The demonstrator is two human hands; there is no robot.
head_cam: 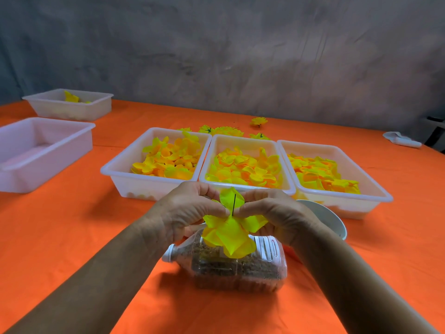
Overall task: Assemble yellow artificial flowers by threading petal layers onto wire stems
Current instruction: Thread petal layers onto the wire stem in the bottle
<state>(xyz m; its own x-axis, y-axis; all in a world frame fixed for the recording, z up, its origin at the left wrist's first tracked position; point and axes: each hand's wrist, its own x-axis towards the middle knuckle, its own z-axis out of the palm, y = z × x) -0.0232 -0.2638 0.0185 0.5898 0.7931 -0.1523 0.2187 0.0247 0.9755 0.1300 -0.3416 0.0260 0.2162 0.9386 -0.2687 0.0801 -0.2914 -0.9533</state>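
Note:
A yellow petal layer [230, 233] sits on a thin dark wire stem [234, 204] that sticks up between my hands. My left hand [190, 208] and my right hand [272, 210] pinch the petals from either side at the wire, fingertips almost meeting. Beneath them lies a clear plastic bottle [236, 268] on its side, filled with brown grains. Behind stand three white trays of loose yellow-orange petals: left tray [115, 168], middle tray [245, 138], right tray [375, 184].
Finished yellow flowers [227, 130] lie behind the trays, one more flower [258, 121] farther back. A white bowl [330, 219] stands right of my right hand. Two more white trays, the near one [48, 153] and the far one [69, 108], stand at the left. Orange cloth [72, 237] covers the table.

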